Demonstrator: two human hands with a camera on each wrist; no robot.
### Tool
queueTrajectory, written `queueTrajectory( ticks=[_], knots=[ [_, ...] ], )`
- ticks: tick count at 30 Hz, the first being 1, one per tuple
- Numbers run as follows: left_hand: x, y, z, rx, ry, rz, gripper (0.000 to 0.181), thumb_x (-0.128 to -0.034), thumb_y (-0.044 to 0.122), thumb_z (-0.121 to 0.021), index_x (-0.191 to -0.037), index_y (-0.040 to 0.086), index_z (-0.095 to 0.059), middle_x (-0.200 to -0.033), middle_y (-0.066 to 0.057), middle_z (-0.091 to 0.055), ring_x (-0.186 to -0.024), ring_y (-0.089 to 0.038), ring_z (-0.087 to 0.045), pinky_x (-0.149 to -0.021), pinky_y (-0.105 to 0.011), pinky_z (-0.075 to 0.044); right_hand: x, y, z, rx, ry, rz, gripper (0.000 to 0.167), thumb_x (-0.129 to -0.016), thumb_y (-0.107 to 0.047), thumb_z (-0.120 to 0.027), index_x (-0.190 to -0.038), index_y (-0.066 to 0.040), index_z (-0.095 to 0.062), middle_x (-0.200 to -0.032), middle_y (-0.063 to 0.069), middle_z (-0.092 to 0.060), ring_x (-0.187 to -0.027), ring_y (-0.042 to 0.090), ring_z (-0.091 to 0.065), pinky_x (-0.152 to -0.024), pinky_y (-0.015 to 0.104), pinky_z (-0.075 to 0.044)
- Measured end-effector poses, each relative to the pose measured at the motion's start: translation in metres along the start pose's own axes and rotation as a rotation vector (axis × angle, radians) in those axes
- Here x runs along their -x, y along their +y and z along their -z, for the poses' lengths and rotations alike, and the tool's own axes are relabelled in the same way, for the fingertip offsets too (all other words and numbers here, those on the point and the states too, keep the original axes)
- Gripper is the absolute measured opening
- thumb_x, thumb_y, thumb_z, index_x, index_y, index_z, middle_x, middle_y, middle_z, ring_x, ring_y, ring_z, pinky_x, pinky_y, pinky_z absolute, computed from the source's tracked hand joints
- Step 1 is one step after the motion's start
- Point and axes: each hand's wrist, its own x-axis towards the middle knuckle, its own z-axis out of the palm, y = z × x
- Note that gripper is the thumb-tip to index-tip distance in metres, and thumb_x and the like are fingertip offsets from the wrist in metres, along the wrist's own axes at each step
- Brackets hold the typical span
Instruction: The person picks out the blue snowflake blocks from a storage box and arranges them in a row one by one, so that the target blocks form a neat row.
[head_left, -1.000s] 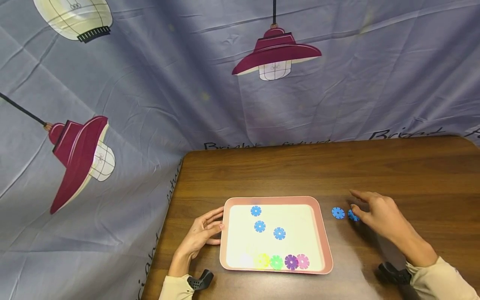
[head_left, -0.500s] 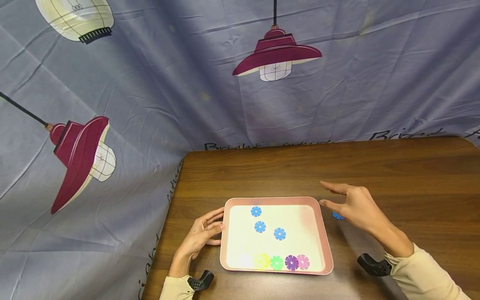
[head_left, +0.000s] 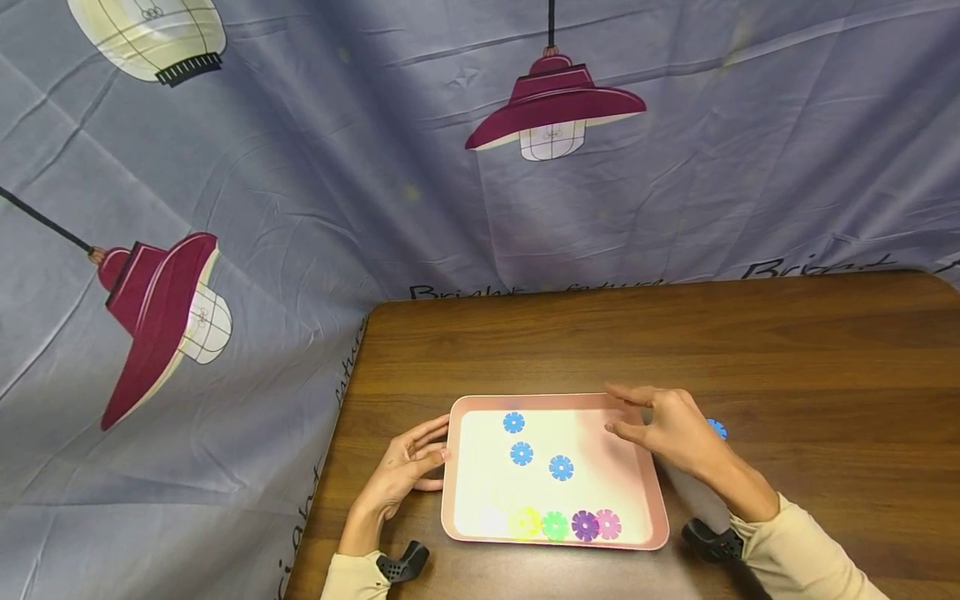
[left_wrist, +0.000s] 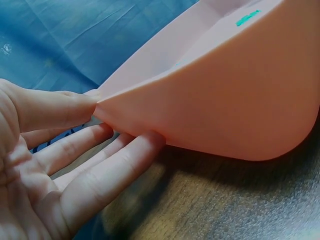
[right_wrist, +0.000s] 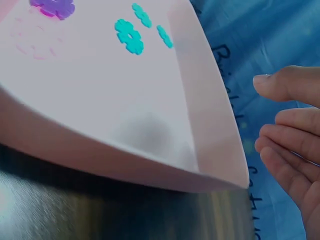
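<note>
A pink tray (head_left: 658, 500) with a pale floor lies on the table. My left hand (head_left: 403, 467) holds its left side; in the left wrist view the thumb (left_wrist: 60, 110) is at the rim and the fingers (left_wrist: 107, 180) touch the outer wall. Over the tray's far right corner is my right hand (head_left: 678, 429), thumb and fingers apart. Nothing shows between those fingers (right_wrist: 295, 135) in the right wrist view. Three blue notched discs (head_left: 521, 453) lie inside the tray. Another blue disc (head_left: 717, 428) is partly hidden behind the right hand on the table.
Along the tray's near edge lie a yellow disc (head_left: 527, 522), a green disc (head_left: 555, 526), a purple disc (head_left: 585, 526) and a pink disc (head_left: 609, 524). The wooden table (head_left: 525, 350) meets a printed curtain (head_left: 420, 208) at the back and left.
My right hand has moved left from beside the blue discs on the table to over the tray's right corner. The left hand and the tray have stayed in place.
</note>
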Motion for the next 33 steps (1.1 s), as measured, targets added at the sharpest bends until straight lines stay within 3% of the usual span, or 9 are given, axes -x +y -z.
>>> queueTrajectory(
  ticks=[5, 8, 12, 18, 22, 24, 27, 29, 33],
  knots=[
    [0.0, -0.001, 0.0, 0.002, 0.002, -0.003, 0.06, -0.0928, 0.003, -0.066, -0.148, 0.004, -0.041, -0.149, -0.024, -0.04, -0.118, -0.034, -0.058, -0.074, -0.049, -0.059, 0.0, -0.004, -0.01, -0.012, -0.036, -0.005, 0.047, -0.078, -0.022, -0.084, -0.12, -0.005, -0.071, -0.113, 0.014, -0.071, -0.078, 0.02, -0.06, -0.064, 0.031, -0.05],
    [0.0, -0.002, 0.0, 0.002, 0.002, -0.003, 0.06, -0.0929, 0.004, -0.066, -0.148, 0.004, -0.041, -0.149, -0.024, -0.04, -0.118, -0.034, -0.058, -0.075, -0.049, -0.059, -0.002, -0.006, -0.017, -0.026, -0.064, -0.002, 0.045, -0.078, -0.02, -0.084, -0.119, -0.006, -0.072, -0.115, 0.013, -0.07, -0.081, 0.02, -0.064, -0.06, 0.025, -0.047],
    [-0.001, -0.002, 0.0, 0.0, 0.0, 0.001, 0.06, -0.0932, 0.004, -0.066, -0.148, 0.004, -0.041, -0.149, -0.024, -0.04, -0.119, -0.034, -0.057, -0.075, -0.049, -0.059, -0.003, -0.009, -0.025, -0.04, -0.101, 0.009, 0.042, -0.079, -0.018, -0.083, -0.119, -0.008, -0.072, -0.115, 0.009, -0.071, -0.104, 0.027, -0.066, -0.071, 0.03, -0.051],
    [-0.001, -0.001, 0.001, -0.006, -0.007, -0.003, 0.06, -0.0932, 0.005, -0.066, -0.148, 0.003, -0.041, -0.149, -0.026, -0.039, -0.12, -0.035, -0.057, -0.075, -0.049, -0.059, -0.005, -0.013, -0.035, -0.084, -0.167, -0.006, 0.041, -0.078, -0.018, -0.083, -0.116, -0.01, -0.074, -0.109, 0.009, -0.073, -0.103, 0.027, -0.065, -0.063, 0.027, -0.048],
    [-0.001, 0.0, 0.001, -0.007, -0.012, -0.006, 0.061, -0.0932, 0.004, -0.066, -0.148, 0.002, -0.04, -0.149, -0.026, -0.039, -0.12, -0.036, -0.056, -0.075, -0.048, -0.059, -0.005, -0.015, -0.041, -0.082, -0.185, 0.02, 0.04, -0.076, -0.018, -0.084, -0.114, -0.01, -0.075, -0.106, 0.005, -0.074, -0.097, 0.018, -0.066, -0.089, 0.041, -0.046],
    [-0.001, -0.001, 0.001, -0.008, -0.016, -0.008, 0.06, -0.0933, 0.004, -0.065, -0.148, 0.002, -0.04, -0.149, -0.026, -0.038, -0.121, -0.036, -0.056, -0.075, -0.048, -0.059, -0.005, -0.016, -0.043, -0.091, -0.203, 0.025, 0.041, -0.075, -0.017, -0.084, -0.114, -0.01, -0.075, -0.106, 0.004, -0.074, -0.075, 0.009, -0.064, -0.082, 0.038, -0.047],
    [-0.001, -0.001, 0.001, -0.007, -0.015, -0.009, 0.06, -0.0933, 0.003, -0.065, -0.148, 0.001, -0.04, -0.149, -0.026, -0.038, -0.12, -0.035, -0.056, -0.074, -0.047, -0.059, -0.004, -0.018, -0.046, -0.125, -0.241, 0.022, 0.042, -0.074, -0.014, -0.085, -0.115, -0.008, -0.074, -0.108, 0.005, -0.073, -0.049, -0.001, -0.036, -0.05, 0.021, -0.036],
    [-0.001, -0.001, 0.001, -0.005, -0.015, -0.009, 0.06, -0.0934, 0.003, -0.065, -0.148, 0.001, -0.04, -0.149, -0.026, -0.038, -0.12, -0.035, -0.056, -0.074, -0.046, -0.059, -0.004, -0.018, -0.048, -0.154, -0.261, 0.015, 0.043, -0.074, -0.012, -0.084, -0.116, -0.007, -0.074, -0.109, 0.006, -0.073, -0.045, -0.001, -0.019, -0.039, 0.018, -0.024],
    [0.0, -0.001, 0.001, -0.003, -0.013, -0.008, 0.06, -0.0932, 0.003, -0.065, -0.148, 0.001, -0.04, -0.149, -0.026, -0.038, -0.119, -0.034, -0.056, -0.074, -0.046, -0.059, -0.002, -0.018, -0.052, -0.158, -0.278, 0.028, 0.043, -0.072, -0.012, -0.084, -0.114, -0.009, -0.075, -0.106, 0.004, -0.074, -0.044, -0.003, -0.019, -0.039, 0.017, -0.025]
  ],
)
